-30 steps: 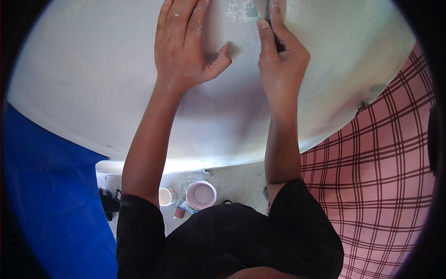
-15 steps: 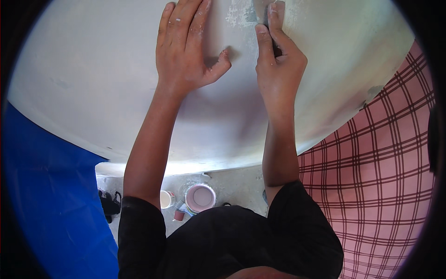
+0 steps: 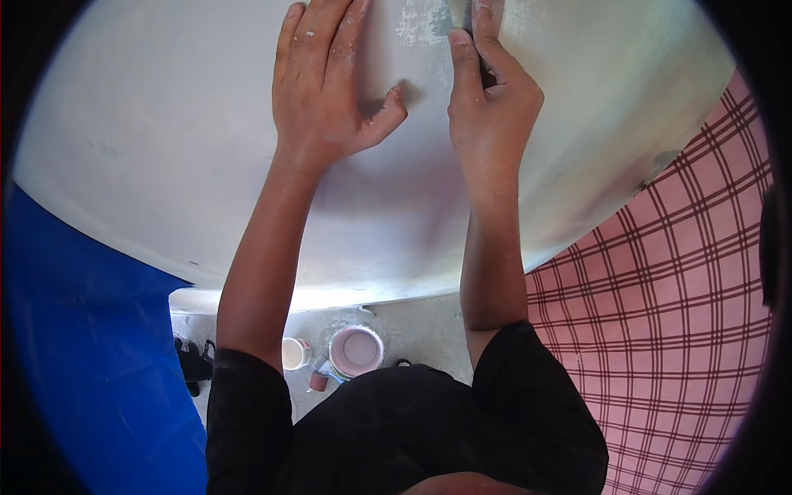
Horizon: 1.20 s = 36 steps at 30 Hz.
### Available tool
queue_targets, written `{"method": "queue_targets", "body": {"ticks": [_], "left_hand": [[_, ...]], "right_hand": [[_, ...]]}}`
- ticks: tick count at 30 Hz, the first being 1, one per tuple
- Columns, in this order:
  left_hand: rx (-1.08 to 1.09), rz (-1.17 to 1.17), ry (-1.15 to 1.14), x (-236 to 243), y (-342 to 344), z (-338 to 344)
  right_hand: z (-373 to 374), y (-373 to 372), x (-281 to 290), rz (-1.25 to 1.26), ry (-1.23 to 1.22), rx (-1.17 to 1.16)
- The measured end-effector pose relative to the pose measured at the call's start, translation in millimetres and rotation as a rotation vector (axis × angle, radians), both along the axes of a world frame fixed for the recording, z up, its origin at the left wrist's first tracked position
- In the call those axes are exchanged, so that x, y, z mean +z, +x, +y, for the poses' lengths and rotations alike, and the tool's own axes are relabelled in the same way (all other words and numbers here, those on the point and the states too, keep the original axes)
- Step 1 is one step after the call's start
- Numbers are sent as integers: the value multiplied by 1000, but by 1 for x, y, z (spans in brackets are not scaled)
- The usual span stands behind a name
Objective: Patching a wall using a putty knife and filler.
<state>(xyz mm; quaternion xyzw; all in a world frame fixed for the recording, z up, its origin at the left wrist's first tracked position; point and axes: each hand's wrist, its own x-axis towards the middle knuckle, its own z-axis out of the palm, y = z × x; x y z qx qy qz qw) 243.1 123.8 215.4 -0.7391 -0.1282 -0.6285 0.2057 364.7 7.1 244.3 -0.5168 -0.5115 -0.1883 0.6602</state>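
Right hand (image 3: 495, 115): fingers and thumb pinched tight on flat scraper (image 3: 466, 16). Scraper at top of big pale curved panel (image 3: 206, 165), just right of rough white patch (image 3: 419, 22); its far end out of view. Left hand (image 3: 318, 107): fingers straight, thumb out, palm down on panel, holding no tool. White specks on fingers. Pink bucket (image 3: 337, 356) and white tub (image 3: 307, 353) down on gray floor (image 3: 421, 330).
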Motion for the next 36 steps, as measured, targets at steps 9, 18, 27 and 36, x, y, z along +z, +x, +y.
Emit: {"method": "queue_targets", "body": {"ticks": [9, 18, 27, 36], "left_hand": [[-3, -52, 24, -9, -17, 9], [-2, -64, 39, -15, -31, 9], [70, -82, 35, -29, -67, 6], [73, -74, 50, -31, -64, 12]], "right_hand": [[5, -22, -1, -70, -32, -54], [5, -39, -2, -40, -60, -65], [8, -69, -13, -95, -41, -14], [15, -67, -13, -107, -50, -45]]}}
